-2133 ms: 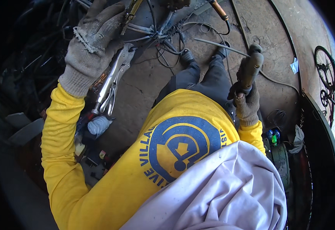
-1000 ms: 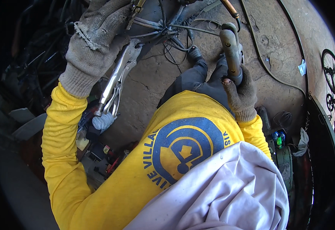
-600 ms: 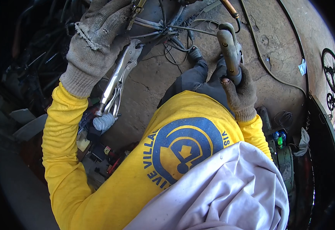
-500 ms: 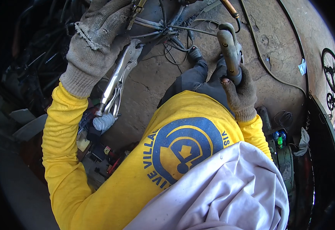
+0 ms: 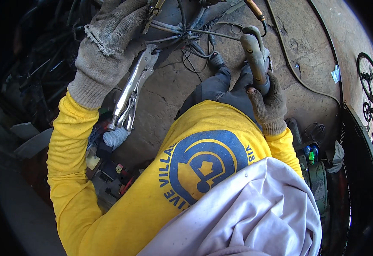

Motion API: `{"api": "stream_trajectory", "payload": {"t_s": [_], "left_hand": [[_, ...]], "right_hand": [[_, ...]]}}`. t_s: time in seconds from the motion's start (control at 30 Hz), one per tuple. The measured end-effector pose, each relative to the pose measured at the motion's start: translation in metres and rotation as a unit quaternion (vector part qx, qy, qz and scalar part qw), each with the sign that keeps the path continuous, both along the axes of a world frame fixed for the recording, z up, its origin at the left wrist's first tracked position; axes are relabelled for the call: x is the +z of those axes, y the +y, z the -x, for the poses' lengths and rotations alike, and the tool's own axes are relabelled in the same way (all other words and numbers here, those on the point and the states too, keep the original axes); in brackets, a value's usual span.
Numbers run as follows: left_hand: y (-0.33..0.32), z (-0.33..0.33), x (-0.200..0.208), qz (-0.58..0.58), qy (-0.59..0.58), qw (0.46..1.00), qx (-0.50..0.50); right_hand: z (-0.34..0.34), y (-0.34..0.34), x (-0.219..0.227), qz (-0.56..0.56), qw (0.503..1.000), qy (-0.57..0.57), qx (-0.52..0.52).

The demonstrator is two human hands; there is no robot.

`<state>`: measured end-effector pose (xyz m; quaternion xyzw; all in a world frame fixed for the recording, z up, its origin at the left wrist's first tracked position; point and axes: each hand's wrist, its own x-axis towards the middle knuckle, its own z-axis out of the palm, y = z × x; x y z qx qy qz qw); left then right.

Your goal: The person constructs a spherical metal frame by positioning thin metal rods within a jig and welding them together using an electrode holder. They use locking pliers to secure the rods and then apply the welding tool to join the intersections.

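Note:
My left hand [image 5: 105,55], in a grey knit glove, is raised at the upper left. Its fingers curl toward a worn brass-coloured metal piece [image 5: 153,13] at the top edge, and what they grip is hidden. Just below the thumb hang silver locking pliers [image 5: 131,89], their jaws up beside the joined metal rods [image 5: 182,30]. On the right, my gloved right hand [image 5: 271,104] is closed around a thick grey metal tube [image 5: 254,57] with a rounded, bent upper end. The bare thumb tip presses on the tube's side.
A copper-coloured handle with a black cable [image 5: 257,10] enters at the top. A long hose [image 5: 282,51] crosses the concrete floor. Dark scrap lies left; tools [image 5: 114,177] sit below the pliers. At right are a bicycle wheel [image 5: 369,79], a dark panel [image 5: 359,141] and a green cylinder [image 5: 318,183].

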<state>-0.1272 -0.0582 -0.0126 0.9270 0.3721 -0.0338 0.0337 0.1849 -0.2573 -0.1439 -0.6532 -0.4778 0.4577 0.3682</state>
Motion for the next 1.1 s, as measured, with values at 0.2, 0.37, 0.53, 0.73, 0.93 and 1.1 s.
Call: {"api": "stream_trajectory", "payload": {"t_s": [0.2, 0.37, 0.53, 0.73, 0.93, 1.1], "left_hand": [[0.004, -0.014, 0.005, -0.019, 0.001, 0.998, -0.054], [-0.004, -0.001, 0.001, 0.015, -0.002, 1.0, 0.004], [-0.002, 0.001, -0.001, 0.012, 0.01, 1.0, 0.008], [0.004, -0.004, 0.0, -0.006, -0.015, 0.999, -0.042], [0.002, -0.005, 0.001, 0.022, -0.01, 1.0, -0.02], [-0.002, -0.005, 0.002, 0.029, 0.005, 1.0, 0.008]], "right_hand": [[-0.002, -0.004, -0.003, -0.005, 1.0, -0.002, 0.002], [-0.003, -0.006, -0.004, 0.015, 1.0, 0.02, -0.013], [-0.005, -0.002, 0.002, -0.005, 0.999, -0.03, 0.019], [-0.007, 0.003, 0.008, -0.038, 0.996, -0.079, 0.026], [-0.01, 0.007, 0.02, -0.007, 0.992, -0.113, 0.046], [-0.005, 0.005, 0.018, -0.008, 0.999, -0.046, 0.02]]}}
